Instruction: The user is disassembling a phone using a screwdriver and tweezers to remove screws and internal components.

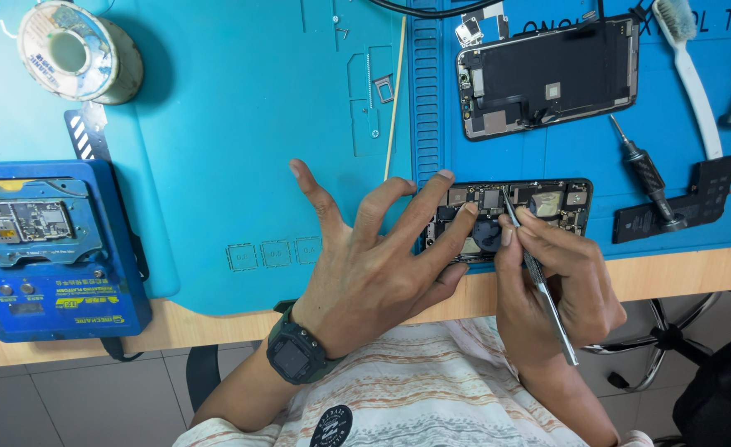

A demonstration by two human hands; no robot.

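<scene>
So here we've got the opened black smartphone body with its boards and shields exposed (506,217) lying flat near the front edge of the blue silicone repair mat (216,165), long axis running left to right across our view. Our left hand (373,265) comes at it from the left, fingers splayed wide, with 2 or 3 fingertips (469,209) pressing on the phone's left end to pin it; it isn't wrapped around anything. Our right hand (552,281) sits at the near side of the phone, pinched shut around thin metal tweezers (539,277), which slant from the wrist up and slightly left so the tips land around the middle of the phone's upper edge. We can't tell if the tips actually have anything between them, too small. So the work spot is just ahead of the right-hand grip, and the right hand is clearly the nearer one to it.

Around us: a detached black phone screen lying face down (547,79) further back, a small black precision screwdriver (648,178) just right of the phone, a white-handled cleaning brush (697,74), a spool of solder wire (79,54) far left, and a blue board-holding fixture (50,248) at the left edge. The mat sits on a pale wooden bench (680,273), chair base showing below.
</scene>
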